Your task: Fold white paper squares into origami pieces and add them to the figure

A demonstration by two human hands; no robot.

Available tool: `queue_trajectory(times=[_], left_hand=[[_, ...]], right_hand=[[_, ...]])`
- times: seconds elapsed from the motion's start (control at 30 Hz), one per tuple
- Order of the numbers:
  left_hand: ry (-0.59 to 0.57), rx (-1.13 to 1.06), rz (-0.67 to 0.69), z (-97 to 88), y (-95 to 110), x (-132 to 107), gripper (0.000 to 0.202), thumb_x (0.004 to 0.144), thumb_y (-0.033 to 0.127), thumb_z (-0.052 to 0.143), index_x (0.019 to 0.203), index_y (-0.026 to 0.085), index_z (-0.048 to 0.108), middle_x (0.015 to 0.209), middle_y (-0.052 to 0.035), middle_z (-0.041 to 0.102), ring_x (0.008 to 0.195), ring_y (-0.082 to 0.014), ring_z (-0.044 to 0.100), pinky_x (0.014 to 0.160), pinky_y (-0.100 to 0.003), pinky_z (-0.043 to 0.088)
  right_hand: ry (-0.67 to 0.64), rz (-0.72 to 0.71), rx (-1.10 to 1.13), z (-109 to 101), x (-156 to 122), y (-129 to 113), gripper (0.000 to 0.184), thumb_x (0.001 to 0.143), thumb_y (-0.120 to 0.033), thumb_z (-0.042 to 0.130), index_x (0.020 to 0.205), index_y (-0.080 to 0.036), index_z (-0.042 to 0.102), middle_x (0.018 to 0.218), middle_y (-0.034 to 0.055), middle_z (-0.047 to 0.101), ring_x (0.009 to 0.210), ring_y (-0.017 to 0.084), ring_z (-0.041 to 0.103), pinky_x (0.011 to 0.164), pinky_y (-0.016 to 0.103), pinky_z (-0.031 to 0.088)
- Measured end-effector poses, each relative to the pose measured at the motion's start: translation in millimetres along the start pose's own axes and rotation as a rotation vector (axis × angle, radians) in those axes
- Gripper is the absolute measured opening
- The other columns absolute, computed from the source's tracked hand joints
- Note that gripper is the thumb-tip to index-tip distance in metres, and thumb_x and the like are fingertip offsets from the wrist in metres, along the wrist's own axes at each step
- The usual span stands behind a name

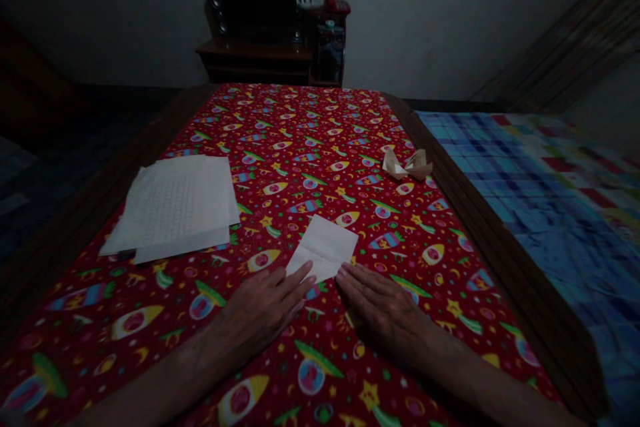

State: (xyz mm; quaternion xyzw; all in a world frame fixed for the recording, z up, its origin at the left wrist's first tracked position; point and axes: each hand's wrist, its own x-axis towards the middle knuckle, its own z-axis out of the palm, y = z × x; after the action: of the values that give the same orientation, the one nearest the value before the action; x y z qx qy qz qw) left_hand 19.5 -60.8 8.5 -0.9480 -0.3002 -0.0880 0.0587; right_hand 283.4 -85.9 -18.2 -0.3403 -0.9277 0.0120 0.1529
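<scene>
Flat and open, both hands lay palm-down, pinching nothing. The left hand (260, 307) had its fingertips (305, 273) at the near edge of a white paper rectangle (324, 247), and the right hand (383, 312), fingers slightly spread, sat just beside that paper's lower corner, touching it or nearly so. That paper lay directly ahead of the hands on a red rocket-print tablecloth (320, 137), and it looked light, thin and soft, likely to slide on the fabric (a faint crease seemed to cross it, though the dim light made that hard to confirm). Its far corners looked easiest to take hold of, between thumb and finger. Off to the left lay a stack of written sheets (175, 203), and ahead to the right sat a crumpled, folded piece of tan paper (407, 165), near the table's wooden edge (493, 247)
</scene>
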Motion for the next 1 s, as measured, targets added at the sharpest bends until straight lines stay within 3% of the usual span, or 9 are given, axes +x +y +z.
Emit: queue_trajectory(times=[0.2,0.33,0.4,0.47,0.6,0.7,0.87,1.0], left_hand=[[-0.004,0.024,0.038,-1.9,-3,-11,0.031,0.093,0.015,0.041,0.12,0.017,0.054,0.133,-0.0069,0.053,0.091,-0.0195,0.058,0.077,-0.034,0.047],[0.061,-0.008,0.047,1.9,-6,-8,0.024,0.093,0.02,0.043,0.112,0.017,0.058,0.126,-0.0061,0.058,0.085,-0.017,0.06,0.073,-0.032,0.048],[0.124,-0.018,0.048,3.8,-8,-3,0.02,0.093,0.022,0.046,0.107,0.017,0.059,0.119,-0.0053,0.063,0.083,-0.0164,0.061,0.071,-0.031,0.048],[0.158,-0.011,0.052,4.5,-9,3,0.018,0.092,0.023,0.049,0.104,0.017,0.06,0.112,-0.0045,0.066,0.082,-0.0171,0.061,0.071,-0.032,0.047],[0.107,0.004,0.058,2.1,-10,10,0.019,0.092,0.022,0.048,0.108,0.017,0.058,0.108,-0.0044,0.066,0.086,-0.0191,0.059,0.073,-0.034,0.044],[0.048,0.015,0.064,-1.3,-12,11,0.022,0.091,0.018,0.047,0.111,0.017,0.055,0.112,-0.0055,0.063,0.087,-0.0201,0.058,0.074,-0.036,0.043],[-0.009,0.045,0.078,-5.7,-18,13,0.028,0.089,0.014,0.047,0.115,0.016,0.054,0.117,-0.0077,0.061,0.091,-0.0206,0.056,0.076,-0.036,0.042],[0.031,0.092,0.107,-3.7,-25,18,0.028,0.089,0.012,0.044,0.114,0.011,0.056,0.118,-0.0106,0.061,0.096,-0.0223,0.056,0.076,-0.036,0.042]], right_hand=[[0.019,0.009,-0.017,0,0,-1,0.049,0.087,-0.009,0.041,0.136,-0.006,0.038,0.132,0.0179,0.051,0.128,0.026,0.042,0.1,0.045,0.044],[0.161,-0.037,0.096,-1,10,14,0.037,0.09,-0.013,0.042,0.126,-0.011,0.049,0.115,0.0137,0.064,0.113,0.022,0.056,0.093,0.041,0.048],[0.25,0.016,0.147,-4,22,27,0.028,0.091,-0.017,0.042,0.116,-0.015,0.056,0.105,0.0107,0.067,0.102,0.02,0.061,0.086,0.037,0.051],[0.31,0.155,0.113,-8,36,39,0.024,0.092,-0.02,0.045,0.11,-0.015,0.058,0.101,0.012,0.067,0.097,0.021,0.061,0.081,0.034,0.051],[0.174,0.38,0.007,-16,60,50,0.025,0.09,-0.029,0.049,0.107,-0.014,0.06,0.086,0.0118,0.063,0.075,0.02,0.058,0.065,0.031,0.047],[0.109,0.411,0.058,-15,65,49,0.024,0.089,-0.032,0.05,0.103,-0.016,0.06,0.085,0.0095,0.061,0.071,0.018,0.057,0.063,0.028,0.044],[0.123,0.474,0.236,-9,60,54,0.018,0.088,-0.029,0.05,0.098,-0.017,0.059,0.087,0.0073,0.063,0.074,0.017,0.059,0.064,0.026,0.045],[0.111,0.49,0.358,-5,49,59,0.022,0.087,-0.029,0.05,0.106,-0.02,0.056,0.087,0.0053,0.065,0.071,0.017,0.06,0.061,0.026,0.046]])
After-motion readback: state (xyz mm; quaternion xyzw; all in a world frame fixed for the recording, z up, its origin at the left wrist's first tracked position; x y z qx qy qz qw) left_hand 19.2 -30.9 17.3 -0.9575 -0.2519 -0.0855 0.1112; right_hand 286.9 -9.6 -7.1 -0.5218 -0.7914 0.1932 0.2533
